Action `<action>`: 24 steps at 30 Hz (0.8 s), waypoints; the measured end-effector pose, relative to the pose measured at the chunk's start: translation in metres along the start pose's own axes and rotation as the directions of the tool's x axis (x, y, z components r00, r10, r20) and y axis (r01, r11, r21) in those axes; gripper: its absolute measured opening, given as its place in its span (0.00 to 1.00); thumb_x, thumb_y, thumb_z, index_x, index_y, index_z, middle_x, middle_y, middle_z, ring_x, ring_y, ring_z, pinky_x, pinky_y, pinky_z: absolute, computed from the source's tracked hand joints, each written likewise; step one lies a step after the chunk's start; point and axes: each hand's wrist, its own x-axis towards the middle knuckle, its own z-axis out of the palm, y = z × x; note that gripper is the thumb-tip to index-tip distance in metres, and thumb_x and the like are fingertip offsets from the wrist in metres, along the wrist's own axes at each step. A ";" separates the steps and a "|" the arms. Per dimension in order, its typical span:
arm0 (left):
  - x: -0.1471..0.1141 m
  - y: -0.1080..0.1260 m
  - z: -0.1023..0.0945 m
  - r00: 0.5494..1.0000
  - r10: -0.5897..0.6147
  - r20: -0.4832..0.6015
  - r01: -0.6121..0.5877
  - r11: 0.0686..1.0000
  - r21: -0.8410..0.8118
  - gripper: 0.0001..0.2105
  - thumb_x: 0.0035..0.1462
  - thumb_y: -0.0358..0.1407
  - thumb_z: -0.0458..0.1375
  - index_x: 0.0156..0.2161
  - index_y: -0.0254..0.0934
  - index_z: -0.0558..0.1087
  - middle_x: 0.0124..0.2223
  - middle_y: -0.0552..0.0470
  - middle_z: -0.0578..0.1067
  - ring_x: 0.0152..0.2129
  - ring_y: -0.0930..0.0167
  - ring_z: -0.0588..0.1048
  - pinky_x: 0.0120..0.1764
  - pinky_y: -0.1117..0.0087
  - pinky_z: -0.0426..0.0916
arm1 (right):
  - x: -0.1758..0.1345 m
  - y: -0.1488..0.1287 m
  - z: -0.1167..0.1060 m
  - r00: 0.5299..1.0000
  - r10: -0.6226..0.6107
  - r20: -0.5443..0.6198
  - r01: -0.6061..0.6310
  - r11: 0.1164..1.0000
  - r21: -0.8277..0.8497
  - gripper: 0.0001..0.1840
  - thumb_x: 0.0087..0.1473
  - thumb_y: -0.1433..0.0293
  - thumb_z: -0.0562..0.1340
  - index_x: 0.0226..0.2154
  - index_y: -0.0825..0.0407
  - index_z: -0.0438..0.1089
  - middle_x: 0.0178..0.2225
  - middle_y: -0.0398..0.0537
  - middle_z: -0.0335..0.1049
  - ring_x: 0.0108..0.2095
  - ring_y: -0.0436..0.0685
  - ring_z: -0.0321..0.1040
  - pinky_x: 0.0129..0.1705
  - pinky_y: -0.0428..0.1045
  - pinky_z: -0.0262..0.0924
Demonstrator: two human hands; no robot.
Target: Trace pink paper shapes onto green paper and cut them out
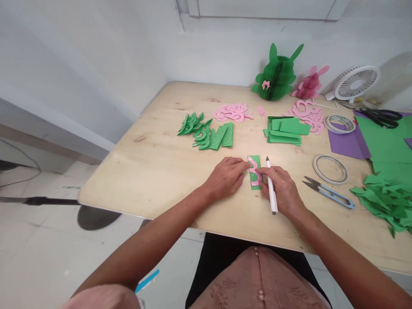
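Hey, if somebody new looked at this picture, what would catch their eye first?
Probably the big green paper rabbit at the back of the table near the wall, with a smaller pink rabbit to its right. Then the hands near the front: the left hand touches a pink cutout on a green strip, and the right hand holds a white pen beside it.

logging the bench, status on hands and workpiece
Left hand at pink cutout on green strip. Right hand holding pen, touching cutout too. Snips apart, to the right.
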 end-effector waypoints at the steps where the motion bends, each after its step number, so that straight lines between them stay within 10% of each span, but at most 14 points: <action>1: 0.000 0.000 0.000 1.000 0.001 -0.003 -0.001 1.000 0.001 0.16 0.56 0.26 0.48 0.49 0.37 0.67 0.46 0.46 0.74 0.46 0.66 0.71 0.50 0.62 0.64 | 0.000 0.000 0.000 1.000 -0.003 -0.001 0.003 1.000 -0.002 0.13 0.55 0.73 0.58 0.44 0.49 0.68 0.39 0.52 0.74 0.42 0.62 0.69 0.44 0.57 0.62; 24: -0.001 -0.003 -0.013 0.977 0.177 0.117 -0.179 0.984 0.008 0.14 0.58 0.28 0.48 0.47 0.37 0.71 0.54 0.47 0.72 0.51 0.64 0.69 0.52 0.59 0.62 | 0.000 0.002 0.000 0.999 -0.032 0.001 0.032 0.999 -0.014 0.15 0.55 0.74 0.58 0.45 0.48 0.68 0.41 0.51 0.74 0.44 0.62 0.68 0.45 0.57 0.62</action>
